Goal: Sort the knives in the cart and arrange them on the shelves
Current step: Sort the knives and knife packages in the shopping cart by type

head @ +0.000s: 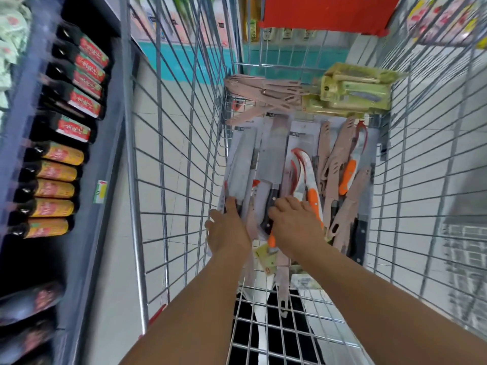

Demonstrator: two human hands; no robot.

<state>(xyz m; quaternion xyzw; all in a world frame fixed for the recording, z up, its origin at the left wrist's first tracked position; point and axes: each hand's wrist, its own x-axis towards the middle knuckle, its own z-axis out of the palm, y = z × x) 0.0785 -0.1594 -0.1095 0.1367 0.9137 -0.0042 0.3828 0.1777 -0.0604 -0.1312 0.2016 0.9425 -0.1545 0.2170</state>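
Both my arms reach down into a wire cart (168, 159) whose floor is covered with knives. My left hand (226, 230) grips the handle end of a packaged cleaver (241, 164) at the left. My right hand (295, 222) lies over a black-handled cleaver (272, 156) in the middle, its fingers curled round the black handle. Right of it lie orange-handled knives (312, 201) and several pink sheathed knives (340, 154). More pink knives (261, 90) and yellow-green packaged knives (353, 93) are stacked at the far end.
A dark shelf (105, 143) to the left carries rows of bottles with red labels (87, 75) and orange labels (58, 172). A red panel (326, 11) hangs past the cart's far end. The cart's wire walls rise on both sides.
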